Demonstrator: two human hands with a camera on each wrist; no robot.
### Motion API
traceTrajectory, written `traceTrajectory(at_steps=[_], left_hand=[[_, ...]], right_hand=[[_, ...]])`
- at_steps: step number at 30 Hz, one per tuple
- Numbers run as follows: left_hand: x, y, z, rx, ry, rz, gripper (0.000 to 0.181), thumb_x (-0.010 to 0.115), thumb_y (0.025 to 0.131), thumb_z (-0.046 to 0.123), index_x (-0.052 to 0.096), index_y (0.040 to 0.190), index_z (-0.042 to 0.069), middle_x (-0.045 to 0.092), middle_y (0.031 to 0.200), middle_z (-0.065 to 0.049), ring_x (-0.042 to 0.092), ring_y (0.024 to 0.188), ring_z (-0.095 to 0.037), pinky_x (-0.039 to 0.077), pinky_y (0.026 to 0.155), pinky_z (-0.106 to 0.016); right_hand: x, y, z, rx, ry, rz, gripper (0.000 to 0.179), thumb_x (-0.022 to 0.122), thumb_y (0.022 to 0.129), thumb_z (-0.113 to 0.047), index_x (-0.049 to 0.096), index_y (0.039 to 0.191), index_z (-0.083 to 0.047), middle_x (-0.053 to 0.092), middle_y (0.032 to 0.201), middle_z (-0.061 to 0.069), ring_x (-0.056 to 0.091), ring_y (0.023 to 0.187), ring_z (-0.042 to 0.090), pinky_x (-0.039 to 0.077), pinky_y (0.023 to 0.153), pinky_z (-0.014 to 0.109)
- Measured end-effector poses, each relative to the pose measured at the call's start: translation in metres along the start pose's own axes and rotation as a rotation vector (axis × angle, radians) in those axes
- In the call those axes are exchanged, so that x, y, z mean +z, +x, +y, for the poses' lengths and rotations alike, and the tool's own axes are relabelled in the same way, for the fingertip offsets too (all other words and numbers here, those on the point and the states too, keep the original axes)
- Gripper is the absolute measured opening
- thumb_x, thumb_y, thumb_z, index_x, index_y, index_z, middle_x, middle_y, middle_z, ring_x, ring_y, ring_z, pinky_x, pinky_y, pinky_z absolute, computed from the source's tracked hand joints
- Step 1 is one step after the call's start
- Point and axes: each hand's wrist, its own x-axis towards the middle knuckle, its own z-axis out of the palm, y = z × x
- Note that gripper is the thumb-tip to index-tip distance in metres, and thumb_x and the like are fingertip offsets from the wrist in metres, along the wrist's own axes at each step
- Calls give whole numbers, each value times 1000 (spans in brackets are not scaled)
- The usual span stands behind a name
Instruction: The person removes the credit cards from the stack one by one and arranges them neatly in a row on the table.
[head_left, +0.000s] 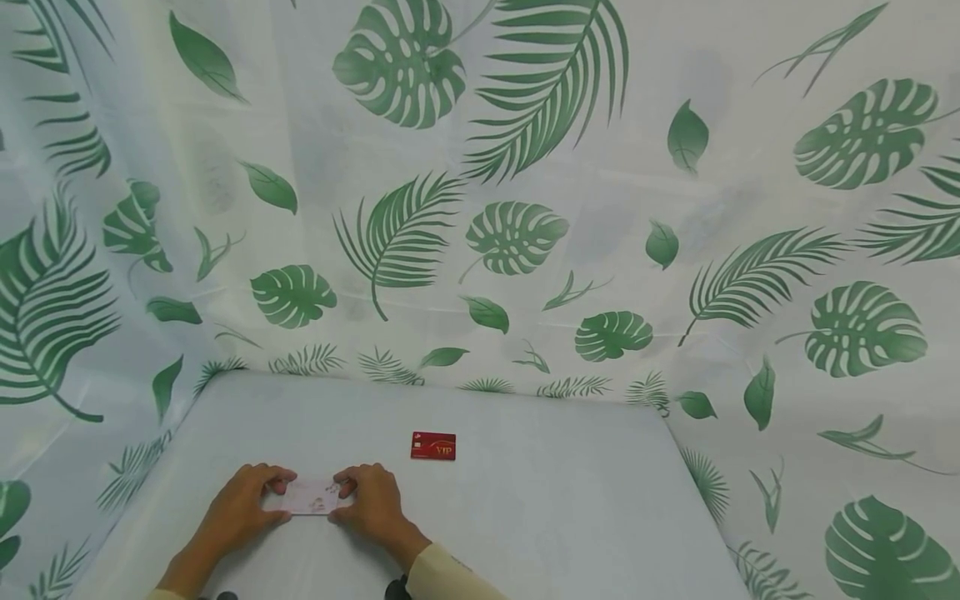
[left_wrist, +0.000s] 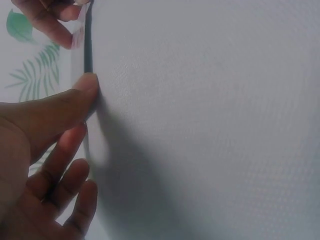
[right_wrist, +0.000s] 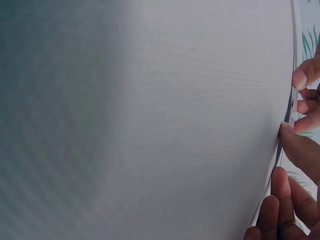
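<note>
Leaf-printed white sheeting (head_left: 615,192) hangs behind and at both sides, its green fronds reaching down to a pale table (head_left: 570,508). From the near edge come two forearms, the right one in a cream sleeve (head_left: 453,575). Left hand (head_left: 242,504) and right hand (head_left: 375,502) face each other, set narrow, thumbs on the near side and fingers curled on the far side. Between them they pinch a flat pale pink piece (head_left: 307,497) by its two short ends, low over the front left part of the table; whether it touches the surface I cannot tell. Smallest is a red card (head_left: 433,446) marked "VIP", lying flat beyond the right hand and a little to its right, apart from both hands.
</note>
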Motion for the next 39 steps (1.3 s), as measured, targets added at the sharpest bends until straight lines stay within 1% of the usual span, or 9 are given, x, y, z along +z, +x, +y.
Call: traceTrajectory(at_steps=[5,13,20,23,27,30,35,39], left_hand=[[0,0,-1,1,-4,-6,54,98,73,20,76,122,11,66,94,5,52,93,-20,47,87,-43],[1,-2,-2,36,1,14,54,97,73,19,77,123,12,65,93,8,50,91,-16,45,81,-35],[2,-3,-4,56,10,24,54,96,74,19,76,123,11,65,93,8,51,92,-17,45,82,-35],[2,-4,-4,50,11,20,54,96,74,20,76,124,11,64,94,8,51,92,-16,45,82,-36],[2,-4,-3,44,5,15,55,96,75,21,75,125,11,64,94,8,52,93,-17,46,84,-38],[1,-4,-1,37,6,15,58,96,74,21,74,126,9,64,94,7,52,93,-18,46,84,-39],[0,-3,1,35,5,26,62,96,74,23,73,130,9,63,94,7,50,91,-17,45,81,-35],[-1,-1,5,55,-9,47,65,96,74,23,71,133,12,63,95,7,52,92,-16,46,81,-35]], right_hand=[[-1,1,-1,3,-4,-8,46,97,76,-23,81,119,-24,66,80,-18,46,79,-1,42,81,22],[-1,1,-3,27,-36,-1,47,99,74,-25,82,118,-26,65,79,-19,45,80,0,41,80,22],[0,1,-3,39,-38,1,46,99,73,-26,83,116,-28,64,78,-20,45,80,-1,41,79,21],[-1,1,-3,30,-39,5,46,99,72,-26,83,116,-27,65,78,-20,45,79,-1,41,79,21],[-2,-1,-1,35,-3,0,46,99,74,-28,82,117,-28,66,79,-20,45,79,0,41,79,21],[-2,-1,2,47,55,-4,48,98,76,-28,81,121,-28,67,80,-19,47,80,-1,45,83,23],[-1,-1,11,32,133,9,53,98,75,-28,78,124,-30,70,82,-20,51,82,-2,49,90,25],[-5,-1,16,15,165,19,53,98,75,-29,78,124,-30,71,83,-21,51,80,-1,48,86,24]])
